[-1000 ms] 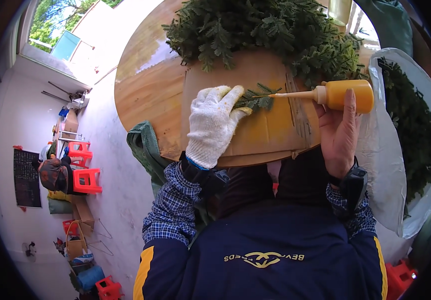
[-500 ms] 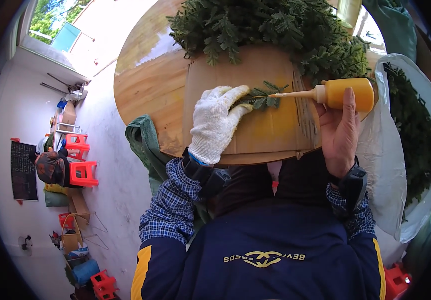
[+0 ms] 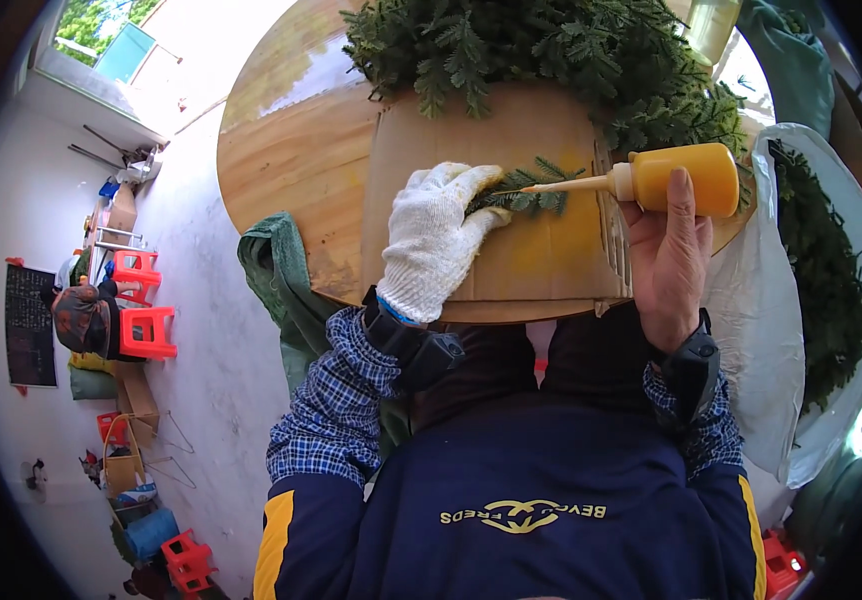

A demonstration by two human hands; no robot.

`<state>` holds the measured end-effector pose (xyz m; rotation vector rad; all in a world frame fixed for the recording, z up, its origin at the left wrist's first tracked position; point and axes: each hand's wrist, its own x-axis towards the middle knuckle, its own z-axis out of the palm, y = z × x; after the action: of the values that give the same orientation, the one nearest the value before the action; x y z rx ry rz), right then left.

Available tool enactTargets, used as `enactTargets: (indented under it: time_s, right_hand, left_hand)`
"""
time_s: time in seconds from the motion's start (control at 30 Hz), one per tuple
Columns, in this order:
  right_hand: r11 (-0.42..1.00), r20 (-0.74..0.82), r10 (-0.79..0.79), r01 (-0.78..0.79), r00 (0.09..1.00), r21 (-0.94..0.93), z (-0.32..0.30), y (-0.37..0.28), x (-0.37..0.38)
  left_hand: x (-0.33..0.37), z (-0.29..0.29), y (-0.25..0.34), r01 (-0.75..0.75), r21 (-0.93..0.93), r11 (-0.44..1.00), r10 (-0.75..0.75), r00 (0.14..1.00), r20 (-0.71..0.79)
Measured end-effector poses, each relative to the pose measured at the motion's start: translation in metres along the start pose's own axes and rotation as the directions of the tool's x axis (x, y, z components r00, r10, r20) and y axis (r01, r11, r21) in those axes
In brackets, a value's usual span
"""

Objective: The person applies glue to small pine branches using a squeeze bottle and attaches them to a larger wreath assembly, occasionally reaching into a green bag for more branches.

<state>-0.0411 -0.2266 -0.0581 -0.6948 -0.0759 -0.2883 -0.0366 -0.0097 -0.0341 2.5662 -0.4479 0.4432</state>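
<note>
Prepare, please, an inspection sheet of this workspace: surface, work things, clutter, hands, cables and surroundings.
Surface: round wooden table; cardboard on it, yellow-stained.
Work things: green sprig; yellow bottle, its nozzle at the sprig, contact unclear.
Clutter: greenery heap beyond the cardboard; white sack with greenery at right; green cloth at the table's left edge.
Hands: left hand, gloved, pinches the sprig; right hand, bare, holds the bottle.
Cables: nothing seen at the table.
Surroundings: red stools, another person and a blackboard at left.

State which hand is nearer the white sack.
Right. The right hand, holding the orange bottle, is just left of the white sack; the left hand is farther left, gripping the sprig.
</note>
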Motion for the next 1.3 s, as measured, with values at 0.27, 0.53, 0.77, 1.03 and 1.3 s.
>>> enactTargets:
  time_s: [0.27,0.53,0.77,1.03,1.3]
  right_hand:
    - [0.998,0.059,-0.016,0.020,0.998,-0.065,0.001,0.006,0.000]
    - [0.994,0.112,-0.055,0.065,0.992,-0.091,-0.003,0.005,0.001]
    - [0.992,0.095,-0.065,0.074,0.993,-0.100,-0.014,-0.003,0.003]
    - [0.988,0.046,-0.097,0.102,0.994,-0.115,-0.020,-0.013,0.003]
    - [0.987,-0.056,-0.139,0.133,0.989,-0.093,-0.034,-0.018,0.007]
  left_hand:
    - [0.000,0.002,0.000,-0.027,0.002,1.000,0.027,1.000,-0.005]
    - [0.000,0.003,-0.001,-0.044,0.028,0.999,0.044,0.999,-0.004]
    - [0.001,0.007,-0.004,-0.090,0.031,0.995,0.091,0.994,-0.055]
    - [0.001,0.007,-0.002,-0.066,0.054,0.996,0.069,0.996,-0.047]
    - [0.001,0.006,0.005,-0.047,0.042,0.998,0.048,0.999,-0.019]
